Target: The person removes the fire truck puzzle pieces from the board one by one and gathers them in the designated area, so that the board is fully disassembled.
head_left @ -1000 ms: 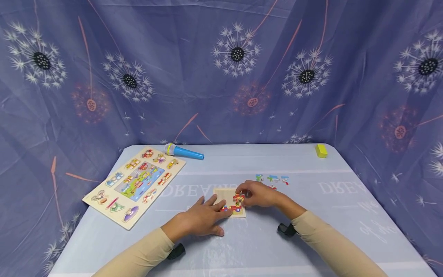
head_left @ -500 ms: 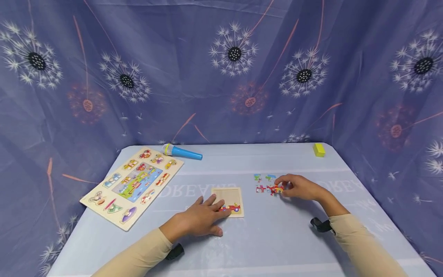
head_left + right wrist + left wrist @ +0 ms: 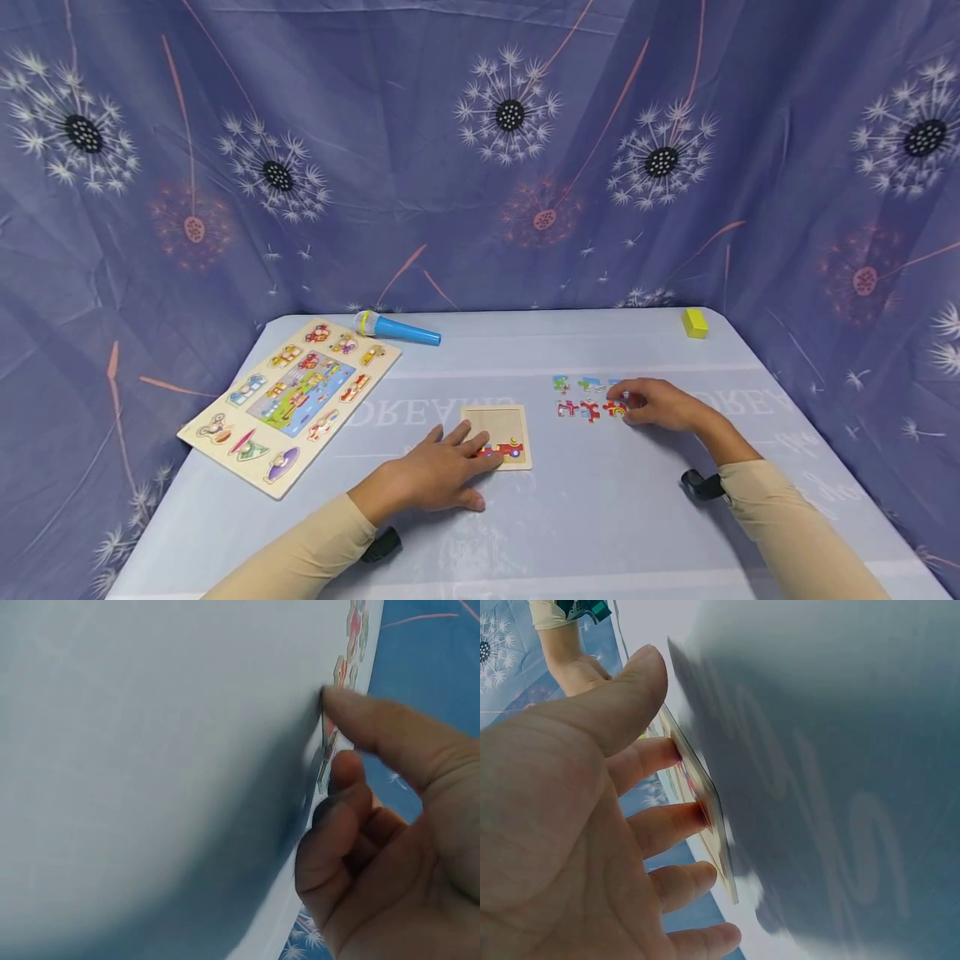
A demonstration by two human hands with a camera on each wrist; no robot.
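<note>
My left hand point(image 3: 442, 471) lies with fingers spread on the small wooden puzzle tray point(image 3: 527, 433), and its fingertips show at the tray's edge point(image 3: 720, 817) in the left wrist view. Red vehicle puzzle pieces point(image 3: 512, 450) fill the near part of the tray, partly covered by the fingers. To the right, my right hand point(image 3: 656, 406) pinches a red and yellow puzzle piece point(image 3: 615, 408) down at the table, thumb and index finger at its edges. Beside it lie a red puzzle piece point(image 3: 590, 410) and another red one point(image 3: 567, 408). Behind them is a row of blue-green pieces point(image 3: 591, 384), one partly hidden by the right hand.
A large wooden knob puzzle board point(image 3: 288, 408) lies at the left. A blue toy microphone point(image 3: 401, 329) rests along the back edge, and a yellow block point(image 3: 695, 323) stands at the back right. Patterned curtain point(image 3: 480, 167) surrounds the table.
My right hand has carried the red and yellow piece from the tray rightward to the loose pieces, bringing it into line beside the red ones. My left hand has stayed on the tray.
</note>
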